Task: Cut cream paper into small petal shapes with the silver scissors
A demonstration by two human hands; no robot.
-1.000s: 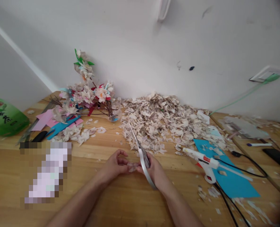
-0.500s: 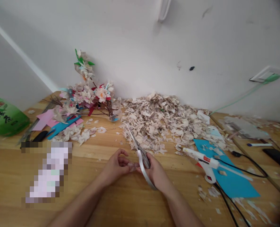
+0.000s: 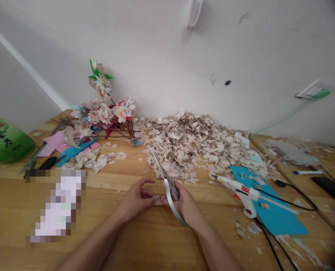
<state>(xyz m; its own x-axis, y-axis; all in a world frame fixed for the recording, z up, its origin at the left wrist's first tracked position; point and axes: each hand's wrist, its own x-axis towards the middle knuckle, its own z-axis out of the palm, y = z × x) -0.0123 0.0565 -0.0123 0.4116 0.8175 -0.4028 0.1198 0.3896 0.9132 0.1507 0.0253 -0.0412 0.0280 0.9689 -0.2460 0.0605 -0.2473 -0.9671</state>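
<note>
My left hand point(image 3: 137, 197) pinches a small, pale, thin petal-like piece point(image 3: 158, 200) between thumb and fingers. Scissors point(image 3: 170, 192) with light grey handles sit in my right hand point(image 3: 185, 203), their blades pointing away toward the upper left. The fingertips of my right hand also touch the right end of the pale piece. Just beyond both hands spreads a heap of dried petal-like flakes point(image 3: 184, 143). How far the scissor blades are parted is hard to make out.
Back left stand flowers on twigs point(image 3: 102, 114). A green bag point(image 3: 7, 139) lies at the left edge, a blurred pale object point(image 3: 61, 210) nearer. On the right, a white glue gun point(image 3: 243, 192) with a cable rests over blue paper point(image 3: 286, 214); a pen point(image 3: 308, 172) lies farther right.
The view has turned slightly. My left fingers have shifted a little around the pale piece, more of which now shows. The scissors stay in my right hand.
</note>
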